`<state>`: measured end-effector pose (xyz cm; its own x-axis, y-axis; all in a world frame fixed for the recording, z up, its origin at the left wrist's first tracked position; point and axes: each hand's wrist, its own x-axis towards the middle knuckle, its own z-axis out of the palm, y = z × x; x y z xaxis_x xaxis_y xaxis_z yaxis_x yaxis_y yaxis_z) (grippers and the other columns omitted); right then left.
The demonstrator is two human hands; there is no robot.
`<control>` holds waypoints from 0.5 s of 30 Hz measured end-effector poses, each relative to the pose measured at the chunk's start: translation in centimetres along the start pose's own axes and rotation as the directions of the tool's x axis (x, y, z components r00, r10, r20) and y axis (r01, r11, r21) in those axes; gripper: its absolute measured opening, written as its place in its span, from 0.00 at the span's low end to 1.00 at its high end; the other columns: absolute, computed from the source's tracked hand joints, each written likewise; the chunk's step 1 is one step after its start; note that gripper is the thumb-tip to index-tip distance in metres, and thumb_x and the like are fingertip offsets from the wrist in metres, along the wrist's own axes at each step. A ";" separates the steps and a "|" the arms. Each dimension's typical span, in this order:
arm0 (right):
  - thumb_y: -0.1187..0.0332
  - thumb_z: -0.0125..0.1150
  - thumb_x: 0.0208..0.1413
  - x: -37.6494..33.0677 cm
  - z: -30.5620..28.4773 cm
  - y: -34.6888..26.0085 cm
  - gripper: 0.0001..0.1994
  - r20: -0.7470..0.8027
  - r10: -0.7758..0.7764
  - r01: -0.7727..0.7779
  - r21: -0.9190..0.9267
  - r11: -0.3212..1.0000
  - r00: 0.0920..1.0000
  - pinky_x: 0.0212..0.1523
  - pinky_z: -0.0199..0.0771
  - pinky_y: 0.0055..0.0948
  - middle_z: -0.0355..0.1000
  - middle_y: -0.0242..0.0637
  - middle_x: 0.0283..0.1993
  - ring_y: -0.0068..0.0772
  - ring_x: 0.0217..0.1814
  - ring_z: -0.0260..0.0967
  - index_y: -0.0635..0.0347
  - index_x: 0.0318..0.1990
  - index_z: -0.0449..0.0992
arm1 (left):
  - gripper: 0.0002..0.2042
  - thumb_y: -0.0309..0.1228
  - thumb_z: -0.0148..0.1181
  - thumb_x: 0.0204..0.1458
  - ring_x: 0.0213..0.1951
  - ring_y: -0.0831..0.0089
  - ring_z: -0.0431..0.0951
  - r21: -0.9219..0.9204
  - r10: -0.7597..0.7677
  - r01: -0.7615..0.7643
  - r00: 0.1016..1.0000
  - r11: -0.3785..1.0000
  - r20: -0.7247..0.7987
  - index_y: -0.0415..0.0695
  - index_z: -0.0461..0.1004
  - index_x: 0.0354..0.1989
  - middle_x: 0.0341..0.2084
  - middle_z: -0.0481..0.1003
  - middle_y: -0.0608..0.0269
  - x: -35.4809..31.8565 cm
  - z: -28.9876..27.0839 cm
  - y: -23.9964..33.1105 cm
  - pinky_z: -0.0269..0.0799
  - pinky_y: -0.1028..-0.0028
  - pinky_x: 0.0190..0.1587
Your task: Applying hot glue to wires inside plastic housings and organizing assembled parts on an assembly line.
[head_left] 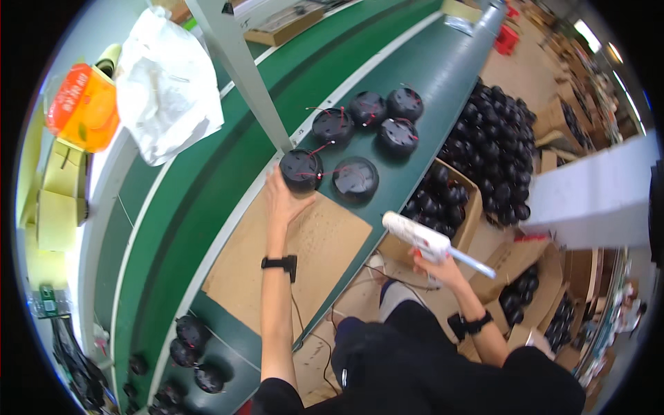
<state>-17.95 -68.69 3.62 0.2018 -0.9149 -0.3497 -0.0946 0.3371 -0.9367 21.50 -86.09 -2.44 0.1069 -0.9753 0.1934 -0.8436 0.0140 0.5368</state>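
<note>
The person sits at a long green tabletop (207, 180) that curves away. The left hand (283, 197) reaches far forward, and its grip is wrapped partly around a round black part with red wires (301, 168), fingers curled on its near edge. That part sits just past a flat brown cardboard sheet (304, 256), next to a grey post (242, 69). Five more round black parts (377, 121) lie close by in a loose bunch, likely so they are easy to reach. The right hand (436, 266) is held off the tabletop, over the lap, with its grip closed tight on a white glue gun (429, 242), nozzle pointing right and away. A cardboard box (465, 207) full of the same black parts stands just beside the tabletop.
</note>
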 end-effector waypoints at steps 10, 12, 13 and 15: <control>0.74 0.62 0.58 3.7 -2.7 -3.8 0.18 0.368 0.225 -0.274 0.087 0.958 0.902 0.34 0.76 0.24 0.74 0.41 0.48 0.25 0.40 0.73 0.64 0.55 0.69 | 0.62 0.34 0.83 0.23 0.65 0.55 0.61 -0.194 -0.347 0.311 0.916 0.931 -0.199 0.36 0.47 0.70 0.63 0.58 0.44 -13.8 -2.5 3.0 0.56 0.61 0.68; 0.75 0.62 0.57 5.3 -2.2 -4.0 0.20 0.541 0.211 -0.250 -0.001 0.968 0.814 0.36 0.76 0.24 0.73 0.43 0.50 0.26 0.41 0.72 0.65 0.56 0.67 | 0.61 0.31 0.83 0.22 0.67 0.49 0.58 -0.290 -0.326 0.282 0.938 0.914 -0.115 0.39 0.48 0.69 0.68 0.54 0.41 -19.3 -3.8 2.6 0.59 0.58 0.67; 0.75 0.64 0.53 5.7 -0.8 -4.7 0.18 0.497 0.262 -0.287 -0.027 0.958 0.827 0.39 0.78 0.30 0.74 0.45 0.49 0.33 0.43 0.74 0.66 0.52 0.71 | 0.62 0.31 0.83 0.21 0.68 0.48 0.56 -0.309 -0.328 0.295 0.943 0.904 -0.062 0.40 0.48 0.70 0.69 0.52 0.42 -21.2 -3.3 2.2 0.58 0.57 0.67; 0.74 0.66 0.50 7.9 1.1 -5.8 0.17 0.607 0.221 -0.088 -0.241 0.967 0.763 0.42 0.78 0.33 0.75 0.47 0.48 0.38 0.44 0.75 0.67 0.48 0.73 | 0.62 0.30 0.83 0.21 0.69 0.48 0.54 -0.344 -0.360 0.336 0.933 0.877 -0.004 0.40 0.47 0.70 0.70 0.51 0.43 -24.2 -2.0 1.4 0.57 0.57 0.68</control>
<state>-14.71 -77.65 6.29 0.7249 -0.4892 -0.4851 -0.3438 0.3532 -0.8700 18.78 -62.07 -4.73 0.4055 -0.9140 -0.0091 -0.5226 -0.2400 0.8181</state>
